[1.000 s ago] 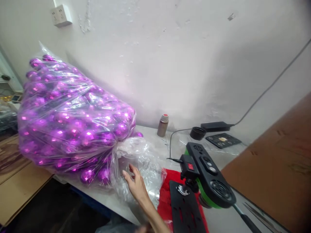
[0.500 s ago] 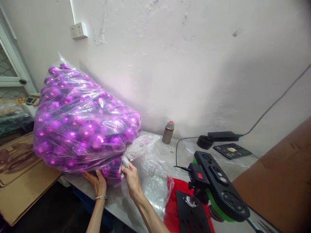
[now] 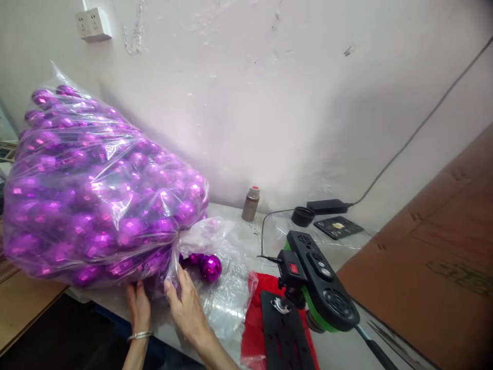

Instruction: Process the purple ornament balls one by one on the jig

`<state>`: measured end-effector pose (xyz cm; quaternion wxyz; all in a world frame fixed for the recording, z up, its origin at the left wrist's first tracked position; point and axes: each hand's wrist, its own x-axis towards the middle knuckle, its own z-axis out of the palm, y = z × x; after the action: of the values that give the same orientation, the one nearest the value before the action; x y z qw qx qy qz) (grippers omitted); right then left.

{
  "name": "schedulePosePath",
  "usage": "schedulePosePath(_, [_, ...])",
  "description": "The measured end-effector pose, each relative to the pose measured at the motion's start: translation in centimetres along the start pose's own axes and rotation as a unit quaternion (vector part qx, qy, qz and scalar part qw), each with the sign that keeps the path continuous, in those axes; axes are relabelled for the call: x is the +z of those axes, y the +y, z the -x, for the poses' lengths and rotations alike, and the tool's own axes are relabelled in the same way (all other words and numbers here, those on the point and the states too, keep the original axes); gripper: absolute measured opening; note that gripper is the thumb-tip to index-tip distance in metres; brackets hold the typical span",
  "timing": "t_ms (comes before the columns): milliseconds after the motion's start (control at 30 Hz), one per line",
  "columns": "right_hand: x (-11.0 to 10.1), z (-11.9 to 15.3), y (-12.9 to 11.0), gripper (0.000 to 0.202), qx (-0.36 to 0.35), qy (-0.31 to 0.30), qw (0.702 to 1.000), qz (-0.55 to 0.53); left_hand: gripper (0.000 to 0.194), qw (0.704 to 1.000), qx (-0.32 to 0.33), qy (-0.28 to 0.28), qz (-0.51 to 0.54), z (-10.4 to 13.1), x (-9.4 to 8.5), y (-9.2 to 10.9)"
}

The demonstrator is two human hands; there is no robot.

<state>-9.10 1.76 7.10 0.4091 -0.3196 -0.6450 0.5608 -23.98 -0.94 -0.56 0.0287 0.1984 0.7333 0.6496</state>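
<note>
A big clear plastic bag [image 3: 111,190] full of shiny purple mirror-like balls leans on the table, its mouth pointing right. My right hand [image 3: 187,303] pinches the plastic at the bag's gathered neck. Under the bag's lower side, my left hand [image 3: 138,306] is raised with its fingers up against the plastic; the fingertips are partly hidden by the bag. Just past the neck, a few purple balls [image 3: 211,267] lie out on the loose plastic of the bag's mouth.
A black-and-green device [image 3: 321,282] on a black stand sits over a red cloth [image 3: 254,303]. Behind it are a small bottle [image 3: 251,203], a black ring-shaped object [image 3: 302,216], a power adapter [image 3: 327,206] and a dark panel [image 3: 338,226]. A brown board [image 3: 431,257] slants at right; cardboard [image 3: 31,308] lies left.
A few purple balls have come out through the bag's neck onto the loose plastic. The view has shifted right, and both hands stay at the bag.
</note>
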Motion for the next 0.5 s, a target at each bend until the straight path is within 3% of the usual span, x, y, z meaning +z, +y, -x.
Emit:
schedulePosePath(100, [-0.2,2.1,1.6,0.055,-0.051,-0.001,0.993,0.108,0.083,0.994,0.016,0.103,0.011,4.7,-0.6,1.2])
schedulePosePath(133, [-0.4,2.8,2.2,0.054,-0.063,0.004,0.990,0.130,0.083,0.990,0.057,0.127,0.025,6.4,-0.7,1.7])
schedulePosePath(167, [-0.8,3.4,2.8,0.052,-0.073,0.014,0.987,0.144,0.075,0.987,0.107,0.115,0.041,8.0,-0.8,2.4])
schedulePosePath(200, [-1.3,4.1,3.3,0.049,-0.080,0.027,0.985,0.150,0.061,0.984,0.155,0.063,0.057,9.3,-0.7,3.2])
schedulePosePath(267, [-2.9,5.4,4.1,0.045,-0.097,0.063,0.981,0.153,0.037,0.968,0.225,-0.101,0.053,10.7,-0.2,5.0])
schedulePosePath(333, [-4.8,6.9,4.6,0.043,-0.119,0.096,0.975,0.160,0.033,0.945,0.231,-0.230,0.007,10.7,1.1,7.1])
schedulePosePath(500, [-8.1,12.7,4.5,0.033,-0.118,0.086,0.968,0.204,0.035,0.908,0.162,-0.342,-0.177,8.1,8.2,11.6])
